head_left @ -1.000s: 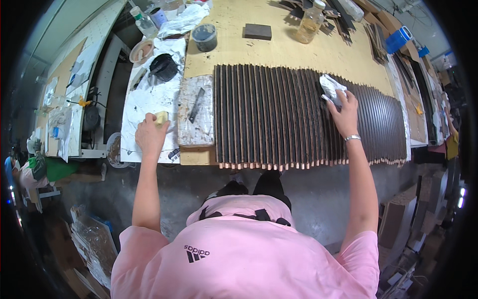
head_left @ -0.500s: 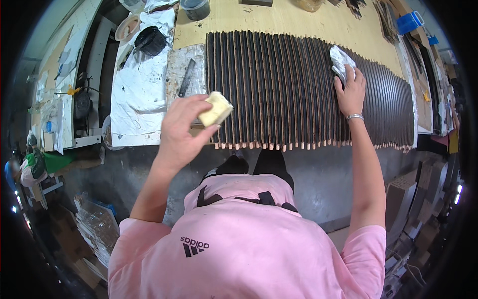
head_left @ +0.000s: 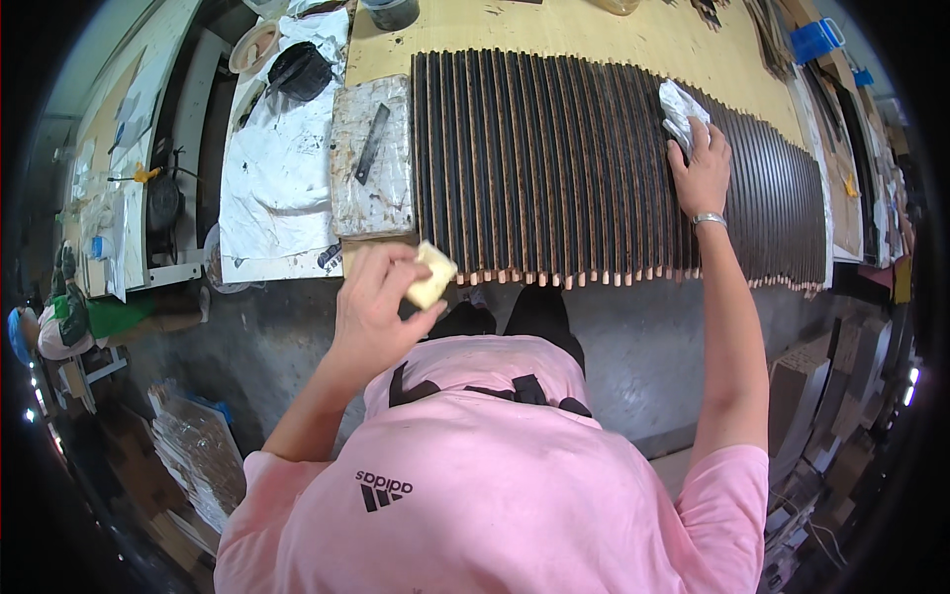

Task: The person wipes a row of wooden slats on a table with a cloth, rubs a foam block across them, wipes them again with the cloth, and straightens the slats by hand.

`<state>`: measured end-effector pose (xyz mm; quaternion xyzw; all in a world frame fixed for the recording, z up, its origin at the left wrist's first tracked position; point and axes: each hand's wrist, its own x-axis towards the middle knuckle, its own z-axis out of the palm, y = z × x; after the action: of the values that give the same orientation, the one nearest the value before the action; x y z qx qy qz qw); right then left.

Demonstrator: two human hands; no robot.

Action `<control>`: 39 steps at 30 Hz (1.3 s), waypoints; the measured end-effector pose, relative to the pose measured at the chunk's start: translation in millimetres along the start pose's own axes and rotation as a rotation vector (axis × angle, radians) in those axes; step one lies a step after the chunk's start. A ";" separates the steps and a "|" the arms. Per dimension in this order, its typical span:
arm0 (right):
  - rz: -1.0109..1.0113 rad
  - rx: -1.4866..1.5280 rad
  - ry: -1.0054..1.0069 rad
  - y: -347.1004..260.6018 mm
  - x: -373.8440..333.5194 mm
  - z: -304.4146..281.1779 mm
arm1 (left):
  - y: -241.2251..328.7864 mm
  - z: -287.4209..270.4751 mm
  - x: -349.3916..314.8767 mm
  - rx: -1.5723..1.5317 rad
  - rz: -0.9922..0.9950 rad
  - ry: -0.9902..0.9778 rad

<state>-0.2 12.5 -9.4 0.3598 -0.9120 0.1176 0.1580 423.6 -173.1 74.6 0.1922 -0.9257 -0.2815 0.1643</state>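
A pale yellow sponge block (head_left: 431, 276) is pinched between the thumb and fingers of my left hand (head_left: 378, 302), near the table's front edge. Beside it begins a long row of dark brown strips (head_left: 554, 168), laid side by side with bare wood-coloured ends toward me. Toward the right of the row, my right hand (head_left: 704, 173) grips a crumpled white cloth (head_left: 681, 107) that rests on the strips. Part of the cloth is hidden under my fingers.
Left of the strips lies a stained, wrapped slab (head_left: 346, 198) with a dark flat blade (head_left: 372, 144) on it. A black-coated pot (head_left: 300, 71) stands on white sheeting (head_left: 277, 188). A dark tub (head_left: 392, 12) is at the back, and a blue container (head_left: 816, 42) is far right.
My left hand has drawn the sponge block back toward me, off the strips' left part to the front edge. My right hand has stayed with the cloth at nearly the same place.
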 end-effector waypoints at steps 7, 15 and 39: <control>-0.009 0.002 -0.003 -1.1 1.0 -2.9 | 3.5 4.4 -11.4 -0.001 0.008 0.073; -0.015 -0.001 0.018 2.0 1.6 -1.2 | 9.9 1.3 -33.8 -0.006 -0.062 0.058; -0.009 0.295 -0.065 16.7 -0.8 -0.1 | 113.3 94.3 -30.2 0.148 -0.329 0.317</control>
<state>-11.2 24.9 -11.3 0.3867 -0.8879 0.2378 0.0743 381.2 -29.4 60.6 0.3935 -0.8627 -0.2023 0.2448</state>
